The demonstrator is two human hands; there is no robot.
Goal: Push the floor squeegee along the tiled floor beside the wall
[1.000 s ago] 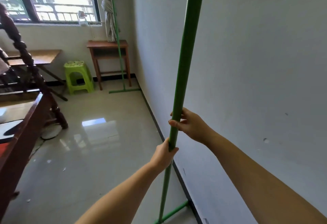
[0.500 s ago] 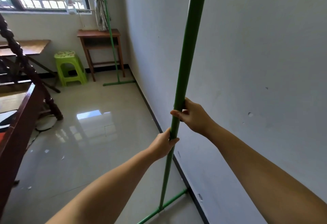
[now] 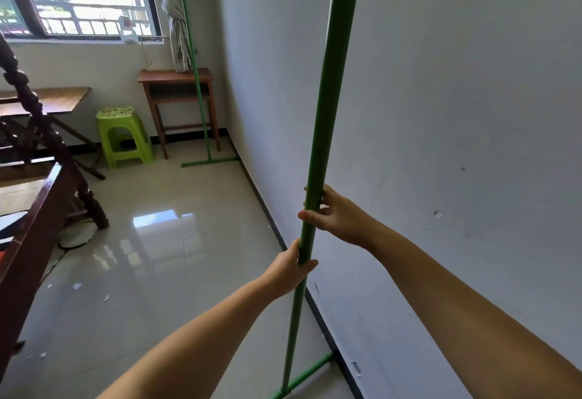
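Beside the wall (image 3: 441, 115), the squeegee (image 3: 318, 159) is held nearly upright, its crossbar head (image 3: 310, 375) resting on the tiled floor (image 3: 176, 272) with one end touching the dark skirting (image 3: 318, 307). The pole is wrapped mid-length by both hands: the left hand (image 3: 288, 271) is closed below, the right hand (image 3: 338, 216) closed just above. The pole is judged stiff, light and smooth, hence somewhat slippery, so a firm grip with the hands set further apart would be favoured for steering the long shaft.
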